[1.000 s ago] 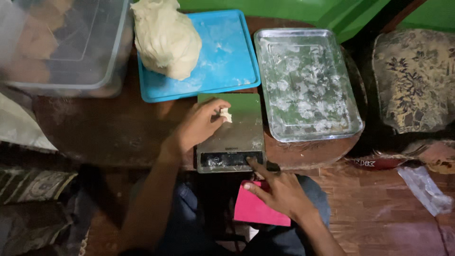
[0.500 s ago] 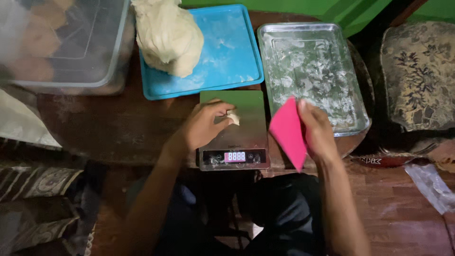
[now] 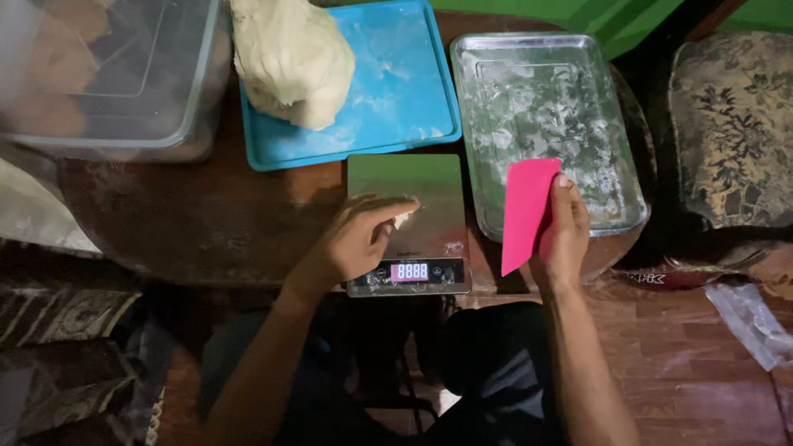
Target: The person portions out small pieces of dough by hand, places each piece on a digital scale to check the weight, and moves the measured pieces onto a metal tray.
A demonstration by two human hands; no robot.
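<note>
A: Start with the big things. What's on the table [image 3: 190, 223]?

B: A clear tub [image 3: 116, 83] at the far left, then a blue tray [image 3: 396, 91] with the dough mass [image 3: 289, 62] sitting on its left part. To the right lies a floured metal pan [image 3: 545, 107]. Nearer the person, between tray and pan, stands the scale [image 3: 409, 223], its display lit.

A: And the hands?

B: The left hand [image 3: 355, 244] rests on the scale plate, fingers curled narrowly on a small dough piece [image 3: 403, 219] that is mostly hidden beneath them. The right hand [image 3: 562, 235] grips a pink scraper [image 3: 527, 211], held upright over the pan's near edge, just beside the scale.

A: So which step is this?

B: I'd judge it the weighing of a portion: the piece is on the plate, with fingers touching it.

A: What does the next move call for?

B: Probably lifting the fingers clear so the reading is true, then adding to or trimming the piece with the scraper. The dough mass is well apart, across the tray.
</note>
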